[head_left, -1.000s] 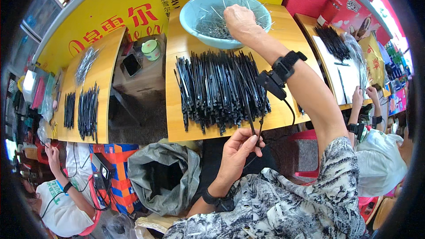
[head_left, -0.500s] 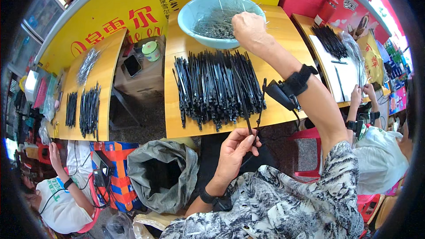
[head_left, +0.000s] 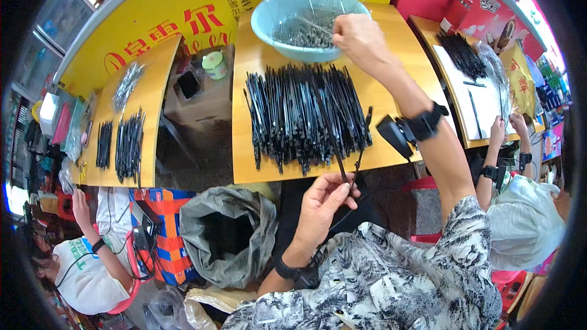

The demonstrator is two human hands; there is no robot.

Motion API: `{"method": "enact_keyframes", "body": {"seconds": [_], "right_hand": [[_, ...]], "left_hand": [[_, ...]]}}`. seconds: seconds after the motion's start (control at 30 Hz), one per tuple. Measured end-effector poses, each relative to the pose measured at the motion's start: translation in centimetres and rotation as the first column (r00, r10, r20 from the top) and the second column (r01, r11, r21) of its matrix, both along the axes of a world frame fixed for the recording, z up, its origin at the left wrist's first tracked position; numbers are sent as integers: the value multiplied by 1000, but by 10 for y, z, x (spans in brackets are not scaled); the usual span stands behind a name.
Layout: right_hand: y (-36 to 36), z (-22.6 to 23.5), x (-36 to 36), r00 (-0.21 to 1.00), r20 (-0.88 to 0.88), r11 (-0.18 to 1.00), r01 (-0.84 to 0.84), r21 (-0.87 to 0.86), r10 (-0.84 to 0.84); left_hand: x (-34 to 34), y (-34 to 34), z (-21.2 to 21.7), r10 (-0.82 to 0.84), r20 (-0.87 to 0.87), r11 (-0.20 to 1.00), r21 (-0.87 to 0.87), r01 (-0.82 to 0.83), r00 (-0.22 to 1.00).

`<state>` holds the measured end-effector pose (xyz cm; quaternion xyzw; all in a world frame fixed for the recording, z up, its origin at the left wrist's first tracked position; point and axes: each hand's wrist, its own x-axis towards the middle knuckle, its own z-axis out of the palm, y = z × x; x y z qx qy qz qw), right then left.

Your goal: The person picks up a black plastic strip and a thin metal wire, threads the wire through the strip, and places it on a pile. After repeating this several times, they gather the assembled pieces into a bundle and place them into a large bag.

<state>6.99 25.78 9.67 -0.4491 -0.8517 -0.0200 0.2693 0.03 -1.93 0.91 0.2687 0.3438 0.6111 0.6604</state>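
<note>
In the head view, fine pale strands (head_left: 304, 32) blur together inside a blue basin (head_left: 304, 54); the right hand (head_left: 362, 36) hides its own fingertips, so its grip cannot be told. That arm stretches across the counter (head_left: 374, 99). The left hand (head_left: 319, 203), thumb uppermost, pinches black strips (head_left: 337, 157) near the black pile (head_left: 296, 119).

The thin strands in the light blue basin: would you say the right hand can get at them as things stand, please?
Probably yes: the right hand is at the right side of the basin, whose open top seems to leave the thin strands uncovered.
</note>
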Motion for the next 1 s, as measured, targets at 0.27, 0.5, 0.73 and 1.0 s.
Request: {"method": "enact_keyframes", "body": {"seconds": [0.27, 0.5, 0.73, 1.0], "right_hand": [[-88, -7, 46, 880, -474, 818, -255, -516, -25], [-90, -8, 49, 946, -312, 772, -133, -622, -88], [-112, -25, 71, 933, -360, 840, -185, -509, -13], [-172, -38, 61, 501, -801, 375, -709, -597, -329]], "left_hand": [[-15, 6, -4, 76, -14, 996, 54, -76, 997], [-12, 3, -3, 84, -57, 996, -18, -85, 995], [-19, 1, -3, 122, -56, 992, -25, -123, 991], [-23, 8, 2, 99, -27, 995, 17, -99, 995]]}}
